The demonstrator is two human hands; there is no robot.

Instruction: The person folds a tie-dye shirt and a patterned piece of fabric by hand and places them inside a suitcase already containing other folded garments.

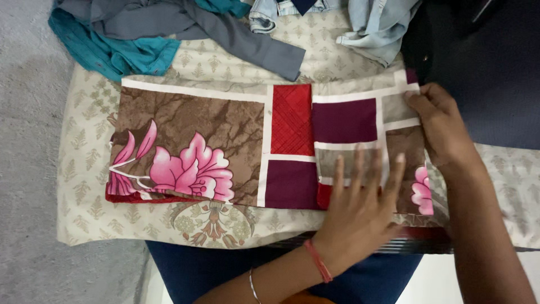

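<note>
A folded patchwork cloth (225,129), brown with pink flowers, red and maroon blocks and white bands, lies flat on a cream patterned sheet (84,152). My left hand (360,211) presses flat on the cloth's near right part, fingers spread, with a red thread and a thin bangle on the wrist. At the cloth's far right corner, my right hand (441,126) pinches the edge between thumb and fingers.
Along the far edge lie heaped clothes: a teal garment (112,50), a grey shirt (225,31) and pale denim pieces (377,28). A dark navy fabric (484,73) covers the far right. Grey floor (28,169) runs along the left. Blue fabric (214,270) shows below the sheet.
</note>
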